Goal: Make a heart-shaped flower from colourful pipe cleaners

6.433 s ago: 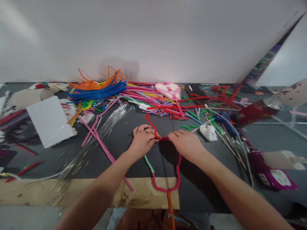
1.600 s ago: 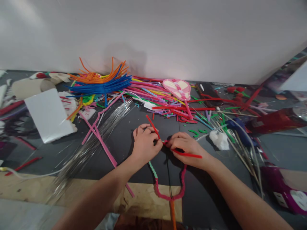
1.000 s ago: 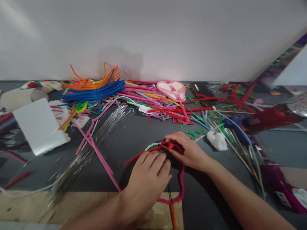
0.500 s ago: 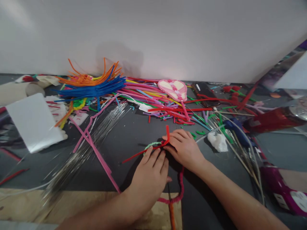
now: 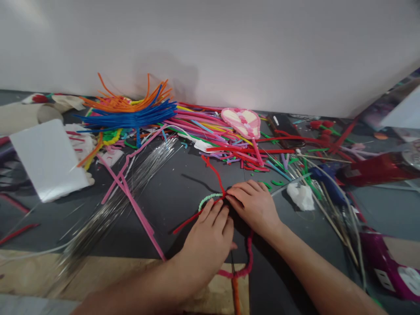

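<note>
at the near middle of the dark table point(image 5: 173, 188), your pink-and-mint loop point(image 5: 250, 254) lies under both hands, its orange stem point(image 5: 235, 293) pointing toward you and cut off by the near edge of view.

your right hand point(image 5: 254, 206) looks pinched at the loop's far side, where the red strip point(image 5: 218, 174) crosses. your left hand point(image 5: 208, 240) lies palm down over the left side, fingertips across the strip's left tail; whether they grip, i can't tell. hands just apart.

risks, my read:
- crossing slips: if the right pinch eases before the twist bites, the strip probably springs loose.
- loop bends: left palm covers much of it, so too much push likely skews the shape.
- mint stretch point(image 5: 206, 199) has the strip right beside it; pulling the tail hard could drag its wrap along.
- far tail stands free, near the red pile point(image 5: 249, 151); a wide swing might snag there.
- pink strips point(image 5: 139, 205) run down to your left forearm; sliding back could sweep them.
</note>
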A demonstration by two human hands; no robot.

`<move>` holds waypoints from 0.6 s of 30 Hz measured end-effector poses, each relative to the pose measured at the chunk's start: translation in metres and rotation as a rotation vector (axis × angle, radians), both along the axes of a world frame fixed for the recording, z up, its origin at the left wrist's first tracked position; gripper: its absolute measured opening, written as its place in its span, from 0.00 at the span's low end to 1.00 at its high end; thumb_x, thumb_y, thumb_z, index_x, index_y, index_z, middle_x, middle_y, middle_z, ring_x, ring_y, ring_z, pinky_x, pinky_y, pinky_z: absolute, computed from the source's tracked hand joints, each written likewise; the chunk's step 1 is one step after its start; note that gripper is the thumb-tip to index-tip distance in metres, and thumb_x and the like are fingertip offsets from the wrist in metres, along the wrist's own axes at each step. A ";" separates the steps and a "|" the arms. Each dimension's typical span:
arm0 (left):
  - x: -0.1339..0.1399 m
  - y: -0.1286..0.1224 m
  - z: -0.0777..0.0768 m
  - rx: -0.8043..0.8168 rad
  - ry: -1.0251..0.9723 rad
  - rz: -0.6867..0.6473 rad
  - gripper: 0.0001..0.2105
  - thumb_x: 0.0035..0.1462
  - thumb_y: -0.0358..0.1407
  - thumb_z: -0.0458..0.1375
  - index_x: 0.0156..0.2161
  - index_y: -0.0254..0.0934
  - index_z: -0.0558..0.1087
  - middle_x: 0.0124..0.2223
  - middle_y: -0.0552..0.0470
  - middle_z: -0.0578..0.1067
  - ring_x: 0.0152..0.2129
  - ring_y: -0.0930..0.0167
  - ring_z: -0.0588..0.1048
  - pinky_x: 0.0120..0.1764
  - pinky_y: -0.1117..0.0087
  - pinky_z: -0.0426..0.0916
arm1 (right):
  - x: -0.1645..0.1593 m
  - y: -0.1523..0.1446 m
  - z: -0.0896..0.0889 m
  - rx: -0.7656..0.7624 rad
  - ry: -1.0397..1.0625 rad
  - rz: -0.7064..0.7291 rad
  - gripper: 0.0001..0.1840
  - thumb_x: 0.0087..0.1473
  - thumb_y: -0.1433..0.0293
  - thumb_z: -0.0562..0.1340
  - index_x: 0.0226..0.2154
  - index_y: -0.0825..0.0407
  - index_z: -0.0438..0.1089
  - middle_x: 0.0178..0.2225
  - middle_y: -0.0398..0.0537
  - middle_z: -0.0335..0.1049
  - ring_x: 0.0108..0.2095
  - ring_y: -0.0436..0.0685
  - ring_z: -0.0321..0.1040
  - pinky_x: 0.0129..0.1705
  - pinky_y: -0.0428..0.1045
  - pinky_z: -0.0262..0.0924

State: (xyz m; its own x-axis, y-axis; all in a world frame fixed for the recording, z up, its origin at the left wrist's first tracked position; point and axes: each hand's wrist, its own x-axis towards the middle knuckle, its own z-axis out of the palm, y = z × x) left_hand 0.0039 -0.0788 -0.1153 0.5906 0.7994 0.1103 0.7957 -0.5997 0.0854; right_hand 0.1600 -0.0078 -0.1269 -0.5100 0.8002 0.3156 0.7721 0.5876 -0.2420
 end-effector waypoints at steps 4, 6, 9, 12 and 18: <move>-0.001 0.002 0.001 -0.019 -0.031 0.009 0.25 0.46 0.50 0.60 0.44 0.32 0.71 0.49 0.41 0.73 0.50 0.57 0.68 0.56 0.53 0.54 | 0.001 0.001 0.001 -0.001 0.039 -0.002 0.08 0.57 0.69 0.58 0.38 0.51 0.71 0.37 0.49 0.72 0.38 0.56 0.63 0.40 0.51 0.54; -0.001 0.004 0.001 -0.011 -0.036 0.005 0.26 0.44 0.50 0.62 0.44 0.32 0.71 0.48 0.41 0.73 0.49 0.58 0.69 0.56 0.52 0.54 | 0.002 0.001 0.003 0.052 0.046 0.069 0.12 0.57 0.72 0.56 0.43 0.49 0.70 0.45 0.51 0.69 0.42 0.57 0.61 0.43 0.51 0.55; 0.000 0.005 0.002 -0.009 -0.040 0.003 0.26 0.43 0.50 0.63 0.44 0.33 0.71 0.48 0.41 0.73 0.48 0.57 0.69 0.56 0.52 0.54 | 0.002 -0.001 0.006 0.136 -0.029 0.171 0.19 0.57 0.74 0.55 0.50 0.44 0.66 0.54 0.50 0.61 0.49 0.61 0.56 0.45 0.54 0.55; 0.000 0.006 0.001 -0.012 -0.038 0.006 0.25 0.42 0.49 0.63 0.42 0.33 0.71 0.46 0.41 0.73 0.50 0.56 0.68 0.57 0.50 0.53 | 0.002 -0.003 0.009 0.188 -0.113 0.122 0.14 0.56 0.70 0.58 0.45 0.43 0.70 0.56 0.48 0.60 0.52 0.64 0.52 0.45 0.56 0.53; 0.000 0.007 0.003 -0.015 -0.046 0.009 0.23 0.44 0.51 0.62 0.40 0.35 0.71 0.44 0.44 0.73 0.50 0.55 0.67 0.56 0.43 0.50 | 0.006 -0.003 0.011 0.265 -0.060 0.083 0.08 0.57 0.70 0.57 0.33 0.47 0.73 0.41 0.44 0.73 0.45 0.59 0.57 0.47 0.57 0.43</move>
State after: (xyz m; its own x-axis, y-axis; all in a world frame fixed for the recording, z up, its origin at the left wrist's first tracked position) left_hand 0.0038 -0.0715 -0.1121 0.5784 0.8061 0.1250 0.7958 -0.5912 0.1307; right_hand 0.1658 -0.0113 -0.1162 -0.5943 0.6484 0.4757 0.7270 0.6861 -0.0269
